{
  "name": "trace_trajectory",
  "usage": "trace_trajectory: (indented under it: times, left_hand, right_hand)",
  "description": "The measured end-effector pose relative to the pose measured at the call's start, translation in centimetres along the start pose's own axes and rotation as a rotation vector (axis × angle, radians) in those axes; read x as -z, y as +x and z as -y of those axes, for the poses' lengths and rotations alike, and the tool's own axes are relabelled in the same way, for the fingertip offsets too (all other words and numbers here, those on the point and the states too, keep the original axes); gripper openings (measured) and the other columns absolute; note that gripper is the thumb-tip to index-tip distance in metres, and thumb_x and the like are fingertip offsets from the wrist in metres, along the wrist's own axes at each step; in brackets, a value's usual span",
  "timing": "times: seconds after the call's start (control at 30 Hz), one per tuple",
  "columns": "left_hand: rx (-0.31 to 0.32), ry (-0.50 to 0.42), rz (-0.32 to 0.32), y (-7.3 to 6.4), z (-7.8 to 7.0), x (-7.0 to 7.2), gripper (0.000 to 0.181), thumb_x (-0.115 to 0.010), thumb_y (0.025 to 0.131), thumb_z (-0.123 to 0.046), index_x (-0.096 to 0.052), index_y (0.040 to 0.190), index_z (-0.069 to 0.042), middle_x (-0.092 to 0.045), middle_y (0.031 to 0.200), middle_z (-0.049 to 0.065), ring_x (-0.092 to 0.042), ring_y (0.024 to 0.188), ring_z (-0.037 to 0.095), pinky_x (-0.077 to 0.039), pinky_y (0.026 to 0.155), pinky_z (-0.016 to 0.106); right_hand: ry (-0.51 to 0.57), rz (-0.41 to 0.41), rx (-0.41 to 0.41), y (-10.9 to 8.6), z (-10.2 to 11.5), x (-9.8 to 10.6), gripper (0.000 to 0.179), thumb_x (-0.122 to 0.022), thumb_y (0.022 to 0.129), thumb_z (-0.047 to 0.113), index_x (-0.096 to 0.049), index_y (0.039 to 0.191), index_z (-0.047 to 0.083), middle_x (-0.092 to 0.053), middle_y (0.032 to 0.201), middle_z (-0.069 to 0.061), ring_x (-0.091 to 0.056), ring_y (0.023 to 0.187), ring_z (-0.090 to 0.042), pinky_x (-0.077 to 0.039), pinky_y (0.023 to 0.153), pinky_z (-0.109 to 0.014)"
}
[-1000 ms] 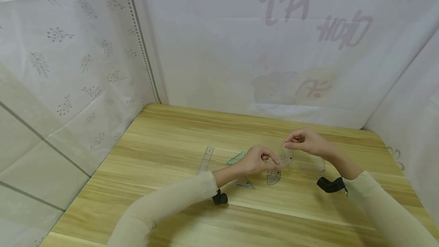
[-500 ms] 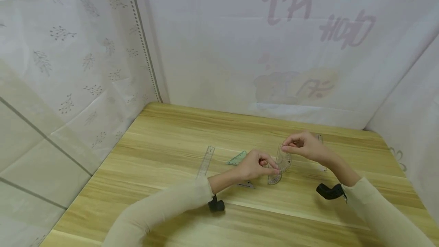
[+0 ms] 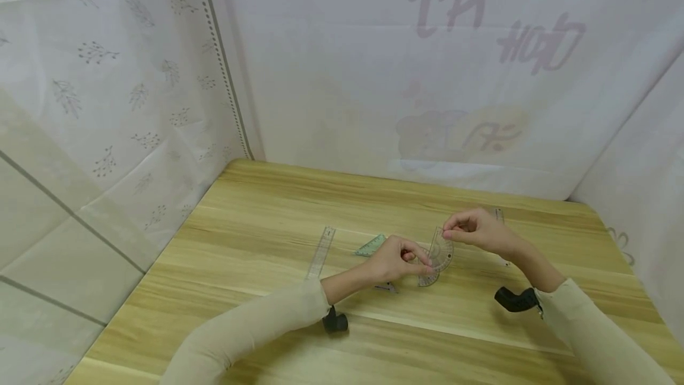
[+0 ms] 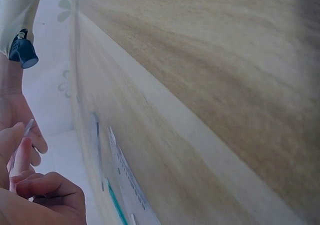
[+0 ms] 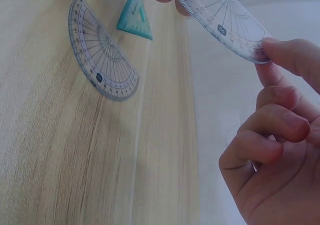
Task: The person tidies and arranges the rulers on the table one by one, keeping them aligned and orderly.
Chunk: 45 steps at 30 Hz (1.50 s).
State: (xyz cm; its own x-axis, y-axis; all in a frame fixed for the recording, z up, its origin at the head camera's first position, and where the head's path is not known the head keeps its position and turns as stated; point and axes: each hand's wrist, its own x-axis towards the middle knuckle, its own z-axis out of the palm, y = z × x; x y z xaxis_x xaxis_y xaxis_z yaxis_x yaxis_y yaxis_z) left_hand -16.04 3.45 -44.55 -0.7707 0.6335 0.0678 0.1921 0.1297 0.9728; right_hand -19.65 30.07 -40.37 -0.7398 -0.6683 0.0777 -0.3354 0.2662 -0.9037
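A clear protractor [image 3: 443, 249] is held tilted above the table between both hands. My right hand [image 3: 475, 232] pinches its far corner between thumb and index finger; the other fingers are loosely curled in the right wrist view. At the near end, my left hand [image 3: 394, 259] pinches the protractor with thumb and index fingertips. Below it, a second clear protractor [image 5: 102, 55] lies flat on the table, partly covered by the left fingers in the head view. A green set square [image 3: 369, 246] lies just behind the left hand.
A clear ruler [image 3: 322, 251] lies to the left on the wooden table [image 3: 267, 195]. A clear set square [image 3: 387, 287] shows partly beneath the left wrist. Another ruler [image 3: 499, 214] lies at right, mostly behind the right hand. Printed cloth [image 3: 331, 76] hangs around the table.
The right hand has come slightly nearer and lower, bringing the protractor's far corner with it. The left hand has shifted slightly, its fingers still at the near end.
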Motion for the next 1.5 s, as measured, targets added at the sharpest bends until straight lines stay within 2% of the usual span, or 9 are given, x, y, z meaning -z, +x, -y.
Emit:
trace_trajectory:
  times: [0.23, 0.47, 0.67, 0.9, 1.03, 1.17, 1.33, 1.5]
  left_hand:
    - [-0.008, 0.012, 0.017, -0.1, -0.1, 0.0, 0.005, -0.081, 0.088, -0.005, -0.079, 0.091, -0.002, -0.039, 0.057, -0.004, -0.029, 0.05, 0.006, -0.03, 0.054, 0.021]
    - [-0.024, 0.047, 0.03, -0.1, -0.1, 0.1, 0.005, -0.08, 0.089, -0.007, -0.079, 0.092, -0.002, -0.043, 0.061, -0.004, -0.03, 0.052, 0.005, -0.031, 0.054, 0.02]
    - [-0.032, 0.093, 0.046, -0.4, -0.4, 0.1, 0.004, -0.081, 0.089, -0.007, -0.079, 0.092, -0.005, -0.047, 0.064, -0.005, -0.034, 0.054, 0.004, -0.032, 0.055, 0.019]
    - [-0.038, 0.093, 0.05, -1.2, -0.3, -0.2, 0.005, -0.082, 0.088, -0.008, -0.078, 0.09, -0.01, -0.047, 0.068, -0.006, -0.037, 0.058, 0.004, -0.034, 0.057, 0.018]
    - [-0.025, 0.095, 0.061, -1.8, -0.3, -0.4, 0.007, -0.082, 0.088, -0.01, -0.077, 0.092, -0.012, -0.047, 0.069, -0.006, -0.038, 0.058, 0.003, -0.034, 0.054, 0.017]
    - [-0.036, 0.117, 0.07, -2.3, -0.3, -0.7, 0.007, -0.083, 0.087, -0.01, -0.077, 0.091, -0.013, -0.049, 0.071, -0.004, -0.038, 0.059, 0.003, -0.034, 0.055, 0.017]
    - [-0.074, 0.193, 0.085, -2.7, 0.0, -0.9, 0.008, -0.083, 0.087, -0.012, -0.076, 0.089, -0.014, -0.047, 0.071, -0.004, -0.036, 0.059, 0.002, -0.035, 0.057, 0.017]
    - [-0.107, 0.21, 0.091, -3.0, 0.2, -1.1, 0.009, -0.084, 0.086, -0.011, -0.075, 0.09, -0.013, -0.044, 0.067, -0.008, -0.035, 0.057, 0.002, -0.034, 0.055, 0.016]
  right_hand:
    - [0.001, 0.005, -0.001, -0.1, 0.6, -0.2, 0.012, -0.06, 0.101, -0.001, -0.072, 0.102, 0.0, -0.068, 0.1, -0.017, -0.064, 0.089, -0.023, -0.054, 0.083, -0.04]
    - [-0.013, 0.002, -0.011, -0.1, 1.0, -0.3, 0.011, -0.061, 0.101, 0.0, -0.071, 0.101, 0.001, -0.068, 0.098, -0.016, -0.064, 0.09, -0.024, -0.053, 0.084, -0.035]
    - [-0.006, 0.022, -0.004, -0.2, 1.0, -0.4, 0.011, -0.06, 0.101, -0.001, -0.071, 0.102, 0.0, -0.067, 0.098, -0.017, -0.062, 0.087, -0.023, -0.053, 0.081, -0.039]
    - [-0.008, 0.021, -0.002, -0.5, 1.0, -1.0, 0.01, -0.062, 0.1, -0.001, -0.072, 0.102, 0.003, -0.068, 0.096, -0.015, -0.058, 0.075, -0.019, -0.052, 0.07, -0.036]
    - [-0.037, 0.009, 0.002, -0.8, 0.9, -1.5, 0.008, -0.065, 0.099, 0.0, -0.072, 0.1, 0.003, -0.068, 0.091, -0.009, -0.048, 0.065, -0.013, -0.047, 0.06, -0.033]
    - [-0.056, 0.006, 0.038, -1.1, 0.8, -2.0, 0.006, -0.066, 0.098, -0.001, -0.072, 0.098, -0.001, -0.062, 0.075, -0.007, -0.034, 0.052, -0.014, -0.037, 0.047, -0.033]
    - [0.008, 0.047, 0.061, -1.4, 0.8, -2.5, 0.007, -0.063, 0.099, -0.004, -0.07, 0.098, -0.006, -0.053, 0.07, -0.015, -0.028, 0.05, -0.02, -0.032, 0.045, -0.036]
    - [0.029, 0.056, 0.062, -1.5, 0.6, -3.0, 0.006, -0.063, 0.098, -0.005, -0.069, 0.099, -0.005, -0.046, 0.064, -0.008, -0.026, 0.049, -0.019, -0.03, 0.044, -0.036]
